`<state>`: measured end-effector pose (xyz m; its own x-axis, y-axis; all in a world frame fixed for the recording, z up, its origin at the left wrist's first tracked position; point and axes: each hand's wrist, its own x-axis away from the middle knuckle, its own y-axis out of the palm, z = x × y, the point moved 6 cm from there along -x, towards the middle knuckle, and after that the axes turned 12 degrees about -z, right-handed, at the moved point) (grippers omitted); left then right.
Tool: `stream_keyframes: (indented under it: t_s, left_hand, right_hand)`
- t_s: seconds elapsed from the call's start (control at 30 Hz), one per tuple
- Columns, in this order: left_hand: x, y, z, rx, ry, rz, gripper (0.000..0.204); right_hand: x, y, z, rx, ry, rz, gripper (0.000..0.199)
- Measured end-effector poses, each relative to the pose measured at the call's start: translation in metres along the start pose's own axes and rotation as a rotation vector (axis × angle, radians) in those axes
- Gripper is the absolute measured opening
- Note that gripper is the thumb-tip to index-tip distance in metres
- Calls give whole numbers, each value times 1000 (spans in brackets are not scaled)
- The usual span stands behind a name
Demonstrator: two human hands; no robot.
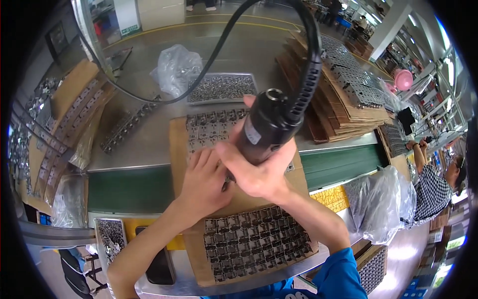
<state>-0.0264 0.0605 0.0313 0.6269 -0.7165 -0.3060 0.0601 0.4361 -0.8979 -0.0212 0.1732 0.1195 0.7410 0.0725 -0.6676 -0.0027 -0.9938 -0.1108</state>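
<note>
My right hand (261, 172) is wrapped round a black electric screwdriver (266, 127), held upright, with a thick cord rising from its top. Close beside it, my left hand (206, 182) has its fingers bent and pressed down below the tool. What they grip, and the screwdriver's tip, are hidden by the hands. Under and beyond both hands, rows of small metal parts (211, 127) lie on a cardboard sheet (178, 139). Nearer to me, darker metal brackets (256, 241) stand in rows on the same cardboard or another sheet.
Beyond the hands is a metal tray (221, 87) of small hardware with a clear plastic bag (179, 70) beside it. Cardboard layers (343, 107) with parts rise at right. A green belt (343, 162) crosses the bench. A black phone-like object (160, 266) lies near left. A co-worker (430, 192) sits far right.
</note>
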Motion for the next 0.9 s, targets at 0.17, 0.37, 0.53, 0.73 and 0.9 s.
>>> stream_keyframes:
  t_s: [0.17,0.37,0.53,0.73,0.9]
  left_hand:
    - [2,-25,6,13,48,-69,52]
    - [13,-16,-11,13,29,-7,52]
    - [14,-3,-19,149,15,-62,53]
    - [14,-5,-12,42,25,-3,56]
    - [25,-8,-18,151,131,50,61]
  right_hand:
    - [-1,-7,3,-32,9,18,70]
    - [-6,14,-1,-41,-1,-3,68]
    - [2,27,1,134,-112,-96,67]
    - [-2,16,-3,1,-17,15,68]
    - [-2,19,-5,103,72,-39,65]
